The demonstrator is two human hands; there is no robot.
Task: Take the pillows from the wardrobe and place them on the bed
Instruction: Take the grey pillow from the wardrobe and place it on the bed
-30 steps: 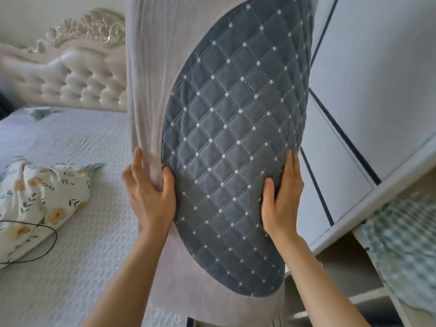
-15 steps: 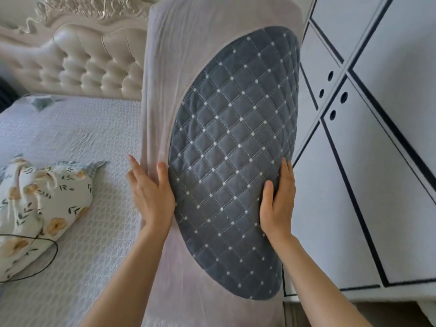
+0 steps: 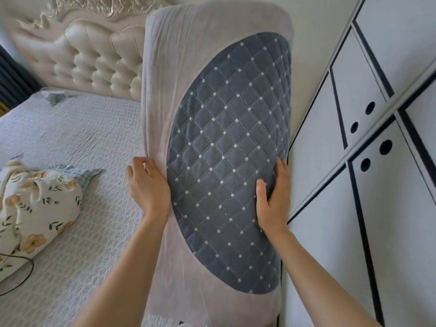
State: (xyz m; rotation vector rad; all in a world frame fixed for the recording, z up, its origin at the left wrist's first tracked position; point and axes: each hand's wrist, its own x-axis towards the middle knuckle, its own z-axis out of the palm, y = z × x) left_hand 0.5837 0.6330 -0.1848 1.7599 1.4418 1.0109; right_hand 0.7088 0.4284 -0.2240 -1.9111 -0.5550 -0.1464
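I hold a long pillow (image 3: 221,142) upright in front of me; it is beige with a dark grey quilted oval panel. My left hand (image 3: 147,185) grips its left edge, and my right hand (image 3: 273,199) presses on its right edge over the quilted panel. The pillow hangs above the right side of the bed (image 3: 75,142), which has a white textured cover. A floral pillow (image 3: 35,208) lies on the bed at the left. The white wardrobe (image 3: 368,185) with black trim stands at the right, its doors filling that side.
A cream tufted headboard (image 3: 94,60) rises behind the bed. A thin black cable (image 3: 21,279) loops beside the floral pillow. A small grey-green cloth (image 3: 55,97) lies near the headboard. Dark curtains (image 3: 11,79) hang at the far left.
The view has swung left and up, away from the open wardrobe shelves toward the bed. The pillow stays upright in both hands and its top is now in view.
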